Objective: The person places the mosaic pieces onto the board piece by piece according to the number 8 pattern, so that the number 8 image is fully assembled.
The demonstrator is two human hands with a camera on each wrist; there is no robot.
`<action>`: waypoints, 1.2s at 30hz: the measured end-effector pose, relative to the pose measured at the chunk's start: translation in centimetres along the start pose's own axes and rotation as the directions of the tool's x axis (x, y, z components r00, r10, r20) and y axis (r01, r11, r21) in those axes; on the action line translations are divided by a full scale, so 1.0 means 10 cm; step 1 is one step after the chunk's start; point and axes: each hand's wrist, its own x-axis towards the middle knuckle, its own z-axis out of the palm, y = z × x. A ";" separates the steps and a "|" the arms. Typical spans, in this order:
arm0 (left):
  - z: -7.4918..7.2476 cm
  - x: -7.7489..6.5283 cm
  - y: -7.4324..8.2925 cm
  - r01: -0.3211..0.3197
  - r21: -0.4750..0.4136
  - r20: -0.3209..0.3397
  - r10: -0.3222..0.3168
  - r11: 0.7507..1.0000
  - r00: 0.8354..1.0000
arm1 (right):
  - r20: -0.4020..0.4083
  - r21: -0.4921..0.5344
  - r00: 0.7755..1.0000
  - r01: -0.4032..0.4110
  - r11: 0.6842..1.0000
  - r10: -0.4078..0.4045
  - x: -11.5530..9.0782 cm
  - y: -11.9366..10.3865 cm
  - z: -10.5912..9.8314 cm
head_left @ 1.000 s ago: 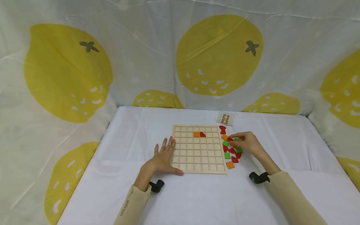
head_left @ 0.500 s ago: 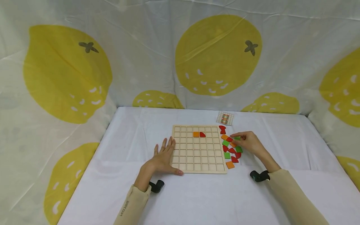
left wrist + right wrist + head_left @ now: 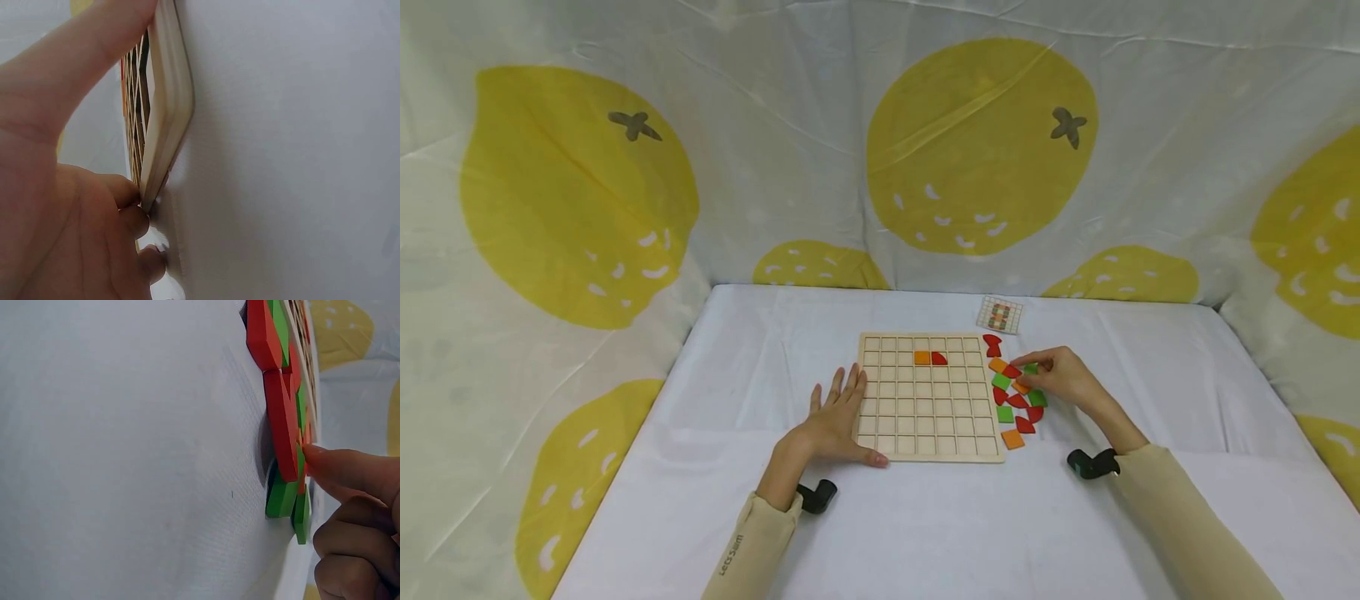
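Observation:
A pale wooden grid board lies on the white table. My left hand rests spread along its left side, with the thumb at the near edge; in the left wrist view the thumb touches the board's rim. An orange square tile and a red quarter-circle tile sit side by side in the grid. Over the loose tiles to the right, my right hand has its thumb and index finger at a red tile. Whether they pinch it is unclear. The other fingers are curled in the right wrist view.
Loose red, green and orange tiles lie in a cluster along the board's right side, some overlapping. A small pattern card lies behind them. Lemon-printed cloth hangs behind the table.
My right thumb and index finger have shifted slightly among the loose tiles, around the red one. My left hand has stayed on the board.

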 end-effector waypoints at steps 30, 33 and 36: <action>0.00 0.01 0.00 0.004 0.014 -0.006 -0.004 1.000 1.000 | -0.157 -0.140 0.983 -0.115 0.983 0.093 0.01 -0.07 0.02; 0.01 0.01 -0.01 -0.002 0.006 -0.010 0.002 1.000 1.000 | -0.117 -0.100 0.991 -0.075 0.992 0.063 0.03 0.00 -0.01; 0.01 0.01 -0.01 -0.004 0.003 -0.014 0.004 1.000 1.000 | -0.040 -0.040 0.999 0.001 0.999 -0.002 0.05 0.07 -0.04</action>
